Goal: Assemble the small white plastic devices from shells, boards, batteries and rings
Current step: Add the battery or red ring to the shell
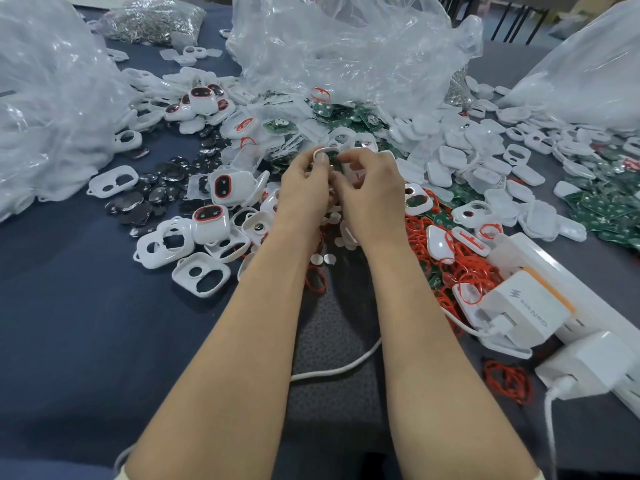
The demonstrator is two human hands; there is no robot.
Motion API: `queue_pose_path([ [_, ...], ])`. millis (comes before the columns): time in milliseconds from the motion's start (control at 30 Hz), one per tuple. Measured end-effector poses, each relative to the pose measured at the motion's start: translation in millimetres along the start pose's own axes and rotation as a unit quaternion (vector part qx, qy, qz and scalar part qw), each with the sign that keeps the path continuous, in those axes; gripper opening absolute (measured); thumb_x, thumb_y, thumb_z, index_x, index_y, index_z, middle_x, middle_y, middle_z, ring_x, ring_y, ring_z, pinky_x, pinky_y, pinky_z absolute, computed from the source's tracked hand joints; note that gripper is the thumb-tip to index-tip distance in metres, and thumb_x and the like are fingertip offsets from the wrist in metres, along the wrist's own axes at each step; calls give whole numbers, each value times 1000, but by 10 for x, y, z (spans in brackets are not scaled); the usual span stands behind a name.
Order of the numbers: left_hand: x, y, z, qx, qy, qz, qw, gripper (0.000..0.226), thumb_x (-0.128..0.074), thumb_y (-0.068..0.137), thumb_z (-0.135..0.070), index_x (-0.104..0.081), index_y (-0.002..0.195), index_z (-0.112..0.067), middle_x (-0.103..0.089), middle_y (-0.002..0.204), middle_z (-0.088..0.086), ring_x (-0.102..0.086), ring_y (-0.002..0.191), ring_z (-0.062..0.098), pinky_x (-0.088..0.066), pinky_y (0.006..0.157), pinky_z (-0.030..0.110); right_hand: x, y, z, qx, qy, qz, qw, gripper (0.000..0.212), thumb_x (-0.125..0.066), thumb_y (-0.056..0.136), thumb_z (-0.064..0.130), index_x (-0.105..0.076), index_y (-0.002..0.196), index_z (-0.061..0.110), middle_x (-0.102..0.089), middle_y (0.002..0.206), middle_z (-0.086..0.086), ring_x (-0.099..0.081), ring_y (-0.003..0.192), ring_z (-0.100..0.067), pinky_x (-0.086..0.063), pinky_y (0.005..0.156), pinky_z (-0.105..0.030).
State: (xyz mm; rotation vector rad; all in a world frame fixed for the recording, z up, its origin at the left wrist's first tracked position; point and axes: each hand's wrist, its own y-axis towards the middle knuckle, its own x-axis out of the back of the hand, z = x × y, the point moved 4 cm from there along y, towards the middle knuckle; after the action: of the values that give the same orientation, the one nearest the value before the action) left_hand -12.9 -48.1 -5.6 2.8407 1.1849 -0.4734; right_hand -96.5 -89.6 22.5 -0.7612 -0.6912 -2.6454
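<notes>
At the middle of the table my left hand (304,183) and my right hand (370,188) meet around one small white shell (325,153) with a green board showing inside it. My left thumb lies on the shell's near edge and the fingers curl round it. The right hand's fingers pinch at the shell's right side. Assembled devices with red-ringed dark faces (221,185) lie to the left. Empty white shells (201,273), dark button batteries (166,192), green boards (346,116) and red rings (460,265) lie scattered around.
Large clear plastic bags (339,46) stand at the back, the left and the right. A white power strip with chargers (540,306) lies at the right, and a white cable (343,367) crosses the dark cloth between my forearms. More boards (606,206) lie far right.
</notes>
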Motion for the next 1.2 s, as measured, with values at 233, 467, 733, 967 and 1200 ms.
queue_pose_path([
  [233,-17,10,7,53,-101,-27,993,29,-37,102,-20,-64,109,-11,-69,84,6,-67,64,15,-53,58,25,-47,-8,-8,6,-37,16,999,28,-67,87,20,-60,113,15,-52,113,-7,-50,104,-19,-29,77,-17],
  [467,-17,10,22,61,-87,-41,993,29,-39,102,-25,-64,112,-13,-68,87,5,-64,68,15,-48,53,22,-35,-12,21,16,-40,14,999,25,-64,86,19,-57,109,12,-49,111,-7,-50,104,-24,-36,84,-27],
  [733,-35,-16,10,90,-120,-46,988,41,-34,104,-36,-60,119,-8,-68,95,7,-65,69,13,-53,60,24,-29,-13,46,54,1,6,999,17,-65,85,12,-51,93,11,-53,95,-4,-49,87,-19,-29,68,-20],
  [967,40,-80,-74,76,-108,-46,990,25,-43,102,-30,-58,106,-11,-64,112,13,-62,89,23,-53,73,31,177,77,33,-8,164,-65,984,7,-63,91,18,-58,96,17,-52,74,14,-48,62,4,-39,63,-10],
  [1200,393,-41,-395,-23,-124,-160,979,19,-55,94,-2,-54,92,-20,-64,114,15,-67,102,27,-59,75,29,-85,398,88,-44,-110,-7,993,34,-54,92,17,-54,125,12,-56,123,-8,-49,117,-24,-38,102,-34],
])
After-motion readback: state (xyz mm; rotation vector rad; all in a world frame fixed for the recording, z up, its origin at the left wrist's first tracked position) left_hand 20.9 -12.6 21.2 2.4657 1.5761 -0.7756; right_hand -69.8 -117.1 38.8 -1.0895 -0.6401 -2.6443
